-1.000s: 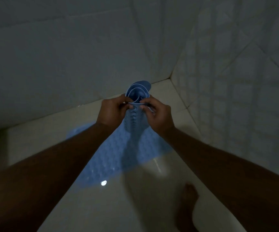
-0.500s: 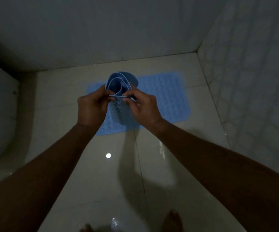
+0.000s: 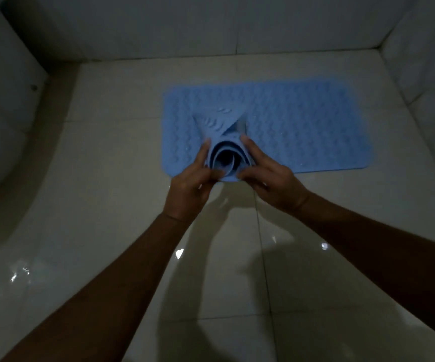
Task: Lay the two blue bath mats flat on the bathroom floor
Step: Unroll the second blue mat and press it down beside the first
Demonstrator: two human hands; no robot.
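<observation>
1. Rolled mat (image 3: pixel 225 163) held up between both hands, coiled end facing the camera, loose flap (image 3: pixel 220 118) hanging beyond.
2. Left hand (image 3: pixel 190 189) closed on the roll's left side; right hand (image 3: pixel 268 178) closed on its right, fingers (image 3: pixel 250 150) along the coil.
3. Flat mat (image 3: pixel 302 131) spread on the floor (image 3: pixel 122 142) below, near the right wall (image 3: pixel 425 61).
4. White curved fixture (image 3: pixel 0 121) at far left.
5. Versus half a second back: roll tipped toward the camera, now more over the flat mat's near edge.
</observation>
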